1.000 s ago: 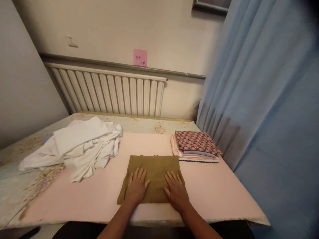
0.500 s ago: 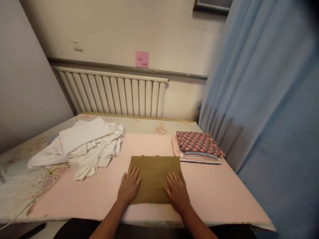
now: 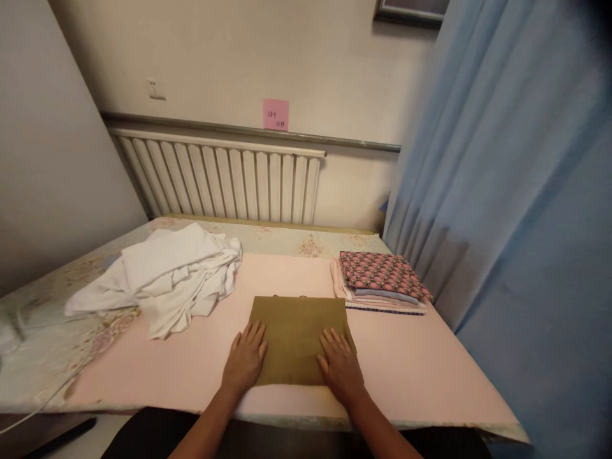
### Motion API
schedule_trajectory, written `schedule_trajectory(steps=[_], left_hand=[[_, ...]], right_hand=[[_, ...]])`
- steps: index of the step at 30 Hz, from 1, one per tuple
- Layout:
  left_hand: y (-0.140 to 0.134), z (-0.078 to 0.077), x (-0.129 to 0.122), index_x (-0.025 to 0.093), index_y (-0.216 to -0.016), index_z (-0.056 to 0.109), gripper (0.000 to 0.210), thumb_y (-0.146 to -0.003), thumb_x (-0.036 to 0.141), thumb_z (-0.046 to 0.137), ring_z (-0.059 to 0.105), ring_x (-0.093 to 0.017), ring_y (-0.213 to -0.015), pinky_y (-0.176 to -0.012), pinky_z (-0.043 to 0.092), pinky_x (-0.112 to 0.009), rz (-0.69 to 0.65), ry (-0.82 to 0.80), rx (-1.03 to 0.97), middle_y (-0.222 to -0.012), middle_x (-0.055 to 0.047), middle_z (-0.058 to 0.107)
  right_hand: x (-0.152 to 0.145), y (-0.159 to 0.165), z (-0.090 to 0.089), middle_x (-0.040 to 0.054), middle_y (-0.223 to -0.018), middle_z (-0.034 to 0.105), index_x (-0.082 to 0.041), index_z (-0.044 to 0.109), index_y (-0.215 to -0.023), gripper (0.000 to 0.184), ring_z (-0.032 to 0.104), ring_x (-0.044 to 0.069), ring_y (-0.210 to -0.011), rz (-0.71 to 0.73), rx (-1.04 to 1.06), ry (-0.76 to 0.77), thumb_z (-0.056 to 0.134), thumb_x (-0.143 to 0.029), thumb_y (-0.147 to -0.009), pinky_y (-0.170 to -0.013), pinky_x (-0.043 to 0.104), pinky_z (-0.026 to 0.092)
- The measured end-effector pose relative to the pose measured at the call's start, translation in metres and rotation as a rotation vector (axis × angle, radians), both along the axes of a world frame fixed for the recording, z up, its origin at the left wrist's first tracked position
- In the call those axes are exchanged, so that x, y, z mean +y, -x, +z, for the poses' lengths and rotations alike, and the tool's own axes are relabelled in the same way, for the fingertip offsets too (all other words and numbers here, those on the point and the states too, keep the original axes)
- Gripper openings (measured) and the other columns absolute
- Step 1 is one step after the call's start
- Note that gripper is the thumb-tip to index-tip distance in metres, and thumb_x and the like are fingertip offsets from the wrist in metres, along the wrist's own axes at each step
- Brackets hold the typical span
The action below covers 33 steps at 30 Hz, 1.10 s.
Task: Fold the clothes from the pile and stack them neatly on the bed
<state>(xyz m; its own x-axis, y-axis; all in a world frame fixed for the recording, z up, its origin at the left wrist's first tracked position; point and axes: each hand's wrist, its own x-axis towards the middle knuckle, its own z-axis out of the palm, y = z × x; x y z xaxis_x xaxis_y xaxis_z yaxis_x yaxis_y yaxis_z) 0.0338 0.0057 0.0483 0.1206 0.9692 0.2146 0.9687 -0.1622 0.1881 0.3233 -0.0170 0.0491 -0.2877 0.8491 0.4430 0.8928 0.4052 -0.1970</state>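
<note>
A folded olive-brown cloth (image 3: 296, 341) lies flat in front of me on a pink sheet (image 3: 421, 376). My left hand (image 3: 245, 357) rests palm down on its left edge, fingers stretched out and pointing away from me. On the right edge of the cloth lies my right hand (image 3: 340, 363), also flat with its fingers extended. Neither hand grips anything. Small dark loops or cords peek out behind the cloth's far edge; what they are I cannot tell.
White crumpled fabric (image 3: 182, 274) is heaped at the left. At the right sits a stack of folded cloths (image 3: 382, 277) with a pink patterned one on top. A blue curtain (image 3: 478, 191) hangs along the right side. Behind the table stands a radiator (image 3: 229, 182).
The view has shifted slightly. Both hands stay flat on the olive-brown cloth, with almost no movement against it.
</note>
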Motion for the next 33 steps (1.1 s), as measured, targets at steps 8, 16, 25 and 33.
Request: schedule_trajectory(steps=[8,16,25,33], left_hand=[[0.002,0.002,-0.005,0.019,-0.143,0.038,0.053,-0.096,0.04,0.028,0.027,-0.024,-0.141,-0.114,0.023,-0.046,0.002,0.001,-0.005,-0.151,-0.006,0.038],[0.003,0.0,-0.005,0.019,-0.142,0.04,0.052,-0.095,0.039,0.029,0.028,-0.024,-0.141,-0.114,0.024,-0.046,-0.003,-0.015,-0.026,-0.149,-0.007,0.04],[0.009,0.01,0.0,0.01,-0.134,0.046,0.053,-0.088,0.036,0.038,0.036,-0.023,-0.136,-0.112,0.028,-0.039,0.095,0.037,-0.357,-0.148,-0.014,0.039],[0.035,0.043,0.004,0.016,-0.102,0.062,0.043,-0.082,0.049,0.042,0.064,-0.028,-0.101,-0.089,0.046,-0.039,0.313,0.366,-0.704,-0.102,-0.01,0.071]], right_hand=[[0.0,0.001,-0.003,0.007,-0.139,0.051,-0.018,0.054,-0.131,0.041,0.04,0.026,-0.133,-0.005,-0.007,-0.027,0.049,-0.032,-0.093,-0.11,0.046,0.033],[-0.001,0.0,-0.003,0.0076,-0.139,0.051,-0.018,0.054,-0.131,0.041,0.04,0.025,-0.133,-0.002,-0.01,-0.036,0.047,-0.029,-0.093,-0.11,0.046,0.033],[-0.001,0.001,-0.002,0.0074,-0.138,0.053,-0.018,0.056,-0.129,0.039,0.041,0.025,-0.133,-0.013,0.003,-0.036,0.048,-0.029,-0.093,-0.11,0.045,0.033],[-0.001,0.0,-0.001,0.0072,-0.138,0.053,-0.019,0.055,-0.13,0.04,0.041,0.023,-0.133,-0.002,0.0,-0.021,0.048,-0.026,-0.092,-0.11,0.045,0.033]])
